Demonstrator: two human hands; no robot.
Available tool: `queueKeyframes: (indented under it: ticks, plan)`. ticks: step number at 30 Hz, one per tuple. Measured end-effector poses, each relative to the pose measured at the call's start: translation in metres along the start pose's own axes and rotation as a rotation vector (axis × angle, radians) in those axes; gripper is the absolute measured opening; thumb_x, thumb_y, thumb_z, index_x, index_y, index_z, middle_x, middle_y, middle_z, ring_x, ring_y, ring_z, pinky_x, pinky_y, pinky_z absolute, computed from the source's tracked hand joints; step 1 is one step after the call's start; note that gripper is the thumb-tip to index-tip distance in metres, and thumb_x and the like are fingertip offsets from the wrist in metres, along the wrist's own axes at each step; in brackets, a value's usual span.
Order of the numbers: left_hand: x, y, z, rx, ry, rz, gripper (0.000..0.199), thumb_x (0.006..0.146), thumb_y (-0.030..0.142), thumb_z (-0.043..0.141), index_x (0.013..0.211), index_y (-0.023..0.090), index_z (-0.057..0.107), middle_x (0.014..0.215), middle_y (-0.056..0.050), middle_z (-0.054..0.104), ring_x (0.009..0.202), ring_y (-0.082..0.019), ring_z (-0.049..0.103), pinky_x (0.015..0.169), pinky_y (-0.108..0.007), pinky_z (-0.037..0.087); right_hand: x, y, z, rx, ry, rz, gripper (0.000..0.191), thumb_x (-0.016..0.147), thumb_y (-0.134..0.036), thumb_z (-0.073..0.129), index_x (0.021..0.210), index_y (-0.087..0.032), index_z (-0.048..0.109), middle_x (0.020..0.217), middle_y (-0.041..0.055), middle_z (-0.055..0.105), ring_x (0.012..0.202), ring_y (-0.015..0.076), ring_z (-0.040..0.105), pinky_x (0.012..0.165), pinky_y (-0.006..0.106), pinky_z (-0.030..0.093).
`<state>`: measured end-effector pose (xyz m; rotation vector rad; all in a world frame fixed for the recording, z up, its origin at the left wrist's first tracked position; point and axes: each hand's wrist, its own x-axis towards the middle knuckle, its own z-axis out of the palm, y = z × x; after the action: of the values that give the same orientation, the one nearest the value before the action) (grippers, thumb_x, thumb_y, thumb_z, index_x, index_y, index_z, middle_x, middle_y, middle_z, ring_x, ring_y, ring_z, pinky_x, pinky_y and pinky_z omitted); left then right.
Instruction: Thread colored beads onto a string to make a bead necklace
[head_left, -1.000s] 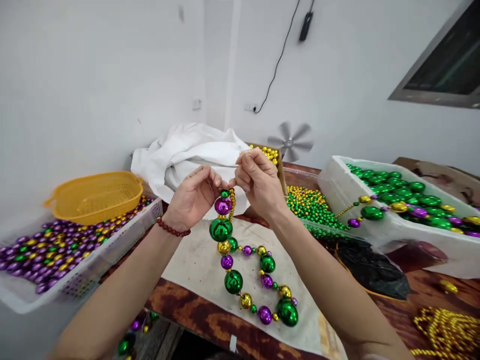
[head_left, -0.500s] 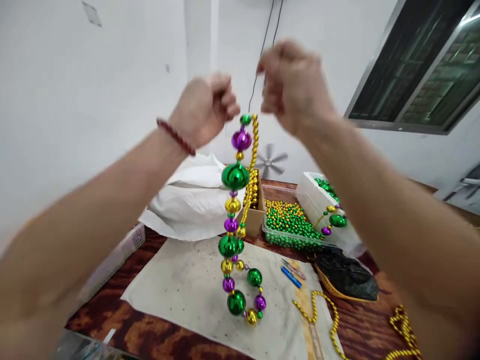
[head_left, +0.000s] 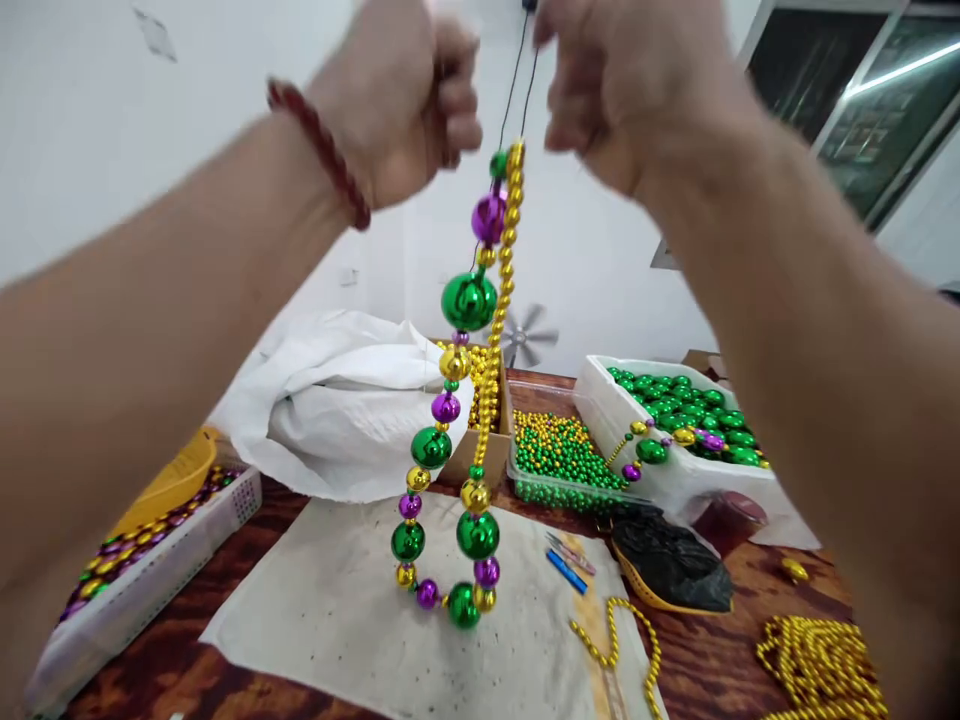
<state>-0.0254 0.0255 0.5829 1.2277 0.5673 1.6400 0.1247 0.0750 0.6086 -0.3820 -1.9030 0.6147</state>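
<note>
A bead necklace (head_left: pixel 469 302) of green, purple and gold beads hangs in the air over a cloth, its lower loop just above it. One side is a run of small gold beads, the other carries large round ones. Its top end dangles between my two hands, apparently by a thread too thin to make out clearly. My left hand (head_left: pixel 397 105), with a dark red bracelet at the wrist, is closed in a fist left of that end. Up to the right, my right hand (head_left: pixel 637 95) is closed too, its fingertips pinched near the top edge. Both hands are somewhat blurred.
On the table lie the pale cloth (head_left: pixel 330 610), blue snips (head_left: pixel 566 571) and gold bead strands (head_left: pixel 821 660). Behind stand a clear tub of small beads (head_left: pixel 562 450), a white box of green beads (head_left: pixel 675 405) and a white sack (head_left: pixel 352 400). At left is a white basket (head_left: pixel 150 600).
Both hands have risen in the view and look larger. The necklace has swung and spread into a wider loop, its top now higher. The camera view has shifted, showing more of the left basket.
</note>
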Motion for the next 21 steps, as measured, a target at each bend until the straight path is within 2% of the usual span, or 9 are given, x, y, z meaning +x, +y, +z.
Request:
queueKeyframes:
  ticks: [2, 4, 7, 11, 13, 16, 21]
  plan:
    - [-0.003, -0.003, -0.001, 0.158, -0.074, 0.133, 0.035, 0.097, 0.002, 0.031, 0.063, 0.011, 0.036, 0.066, 0.005, 0.021, 0.051, 0.005, 0.043, 0.061, -0.011, 0.022, -0.015, -0.001, 0.006, 0.014, 0.024, -0.104, 0.033, 0.1, -0.007, 0.046, 0.07, -0.019, 0.049, 0.038, -0.0136, 0.03, 0.036, 0.002, 0.023, 0.039, 0.021, 0.022]
    - [-0.006, -0.005, -0.004, 0.259, -0.128, 0.207, 0.037, 0.097, 0.0, 0.024, 0.063, 0.011, 0.034, 0.071, 0.004, 0.018, 0.053, 0.007, 0.04, 0.064, -0.013, 0.024, -0.023, 0.0, 0.007, 0.024, 0.002, -0.126, 0.032, 0.099, -0.006, 0.048, 0.07, -0.019, 0.051, 0.04, -0.0133, 0.03, 0.037, 0.0019, 0.021, 0.04, 0.021, 0.023]
    - [-0.011, -0.012, -0.01, 0.234, -0.146, 0.218, 0.038, 0.097, -0.001, 0.026, 0.063, 0.012, 0.033, 0.069, 0.005, 0.017, 0.051, 0.007, 0.037, 0.063, -0.011, 0.025, -0.027, 0.003, 0.008, 0.039, 0.031, -0.115, 0.034, 0.098, -0.004, 0.048, 0.068, -0.019, 0.051, 0.04, -0.0124, 0.029, 0.037, 0.0028, 0.021, 0.039, 0.022, 0.023]
    - [-0.016, -0.036, -0.018, 0.089, -0.048, 0.109, 0.038, 0.095, -0.003, 0.037, 0.063, 0.017, 0.034, 0.057, 0.007, 0.025, 0.043, 0.001, 0.032, 0.047, -0.011, 0.024, -0.034, 0.02, 0.013, 0.057, 0.055, 0.061, 0.035, 0.094, -0.009, 0.057, 0.062, -0.02, 0.049, 0.039, -0.0117, 0.026, 0.035, 0.0044, 0.019, 0.037, 0.021, 0.022]
    - [-0.016, -0.048, -0.023, 0.019, -0.006, 0.061, 0.034, 0.093, -0.001, 0.043, 0.066, 0.018, 0.037, 0.056, 0.007, 0.031, 0.043, -0.002, 0.036, 0.046, -0.015, 0.029, -0.039, 0.033, 0.014, 0.074, 0.035, 0.107, 0.034, 0.091, -0.016, 0.064, 0.062, -0.021, 0.049, 0.041, -0.0116, 0.026, 0.036, 0.0047, 0.019, 0.036, 0.021, 0.023]
    - [-0.013, -0.062, -0.03, -0.024, 0.006, 0.015, 0.028, 0.091, 0.001, 0.047, 0.069, 0.017, 0.042, 0.057, 0.006, 0.039, 0.049, -0.006, 0.048, 0.056, -0.02, 0.04, -0.048, 0.051, 0.015, 0.08, -0.016, 0.131, 0.03, 0.086, -0.02, 0.071, 0.064, -0.021, 0.051, 0.043, -0.0108, 0.028, 0.037, 0.0053, 0.025, 0.037, 0.02, 0.025]
    - [-0.005, -0.082, -0.045, -0.006, -0.087, -0.049, 0.02, 0.084, 0.004, 0.051, 0.067, 0.015, 0.05, 0.06, 0.0, 0.051, 0.068, -0.019, 0.066, 0.071, -0.032, 0.046, -0.067, 0.07, 0.022, 0.02, -0.095, 0.169, 0.026, 0.082, -0.015, 0.072, 0.063, -0.018, 0.054, 0.046, -0.0094, 0.034, 0.04, 0.0036, 0.028, 0.035, 0.018, 0.022]
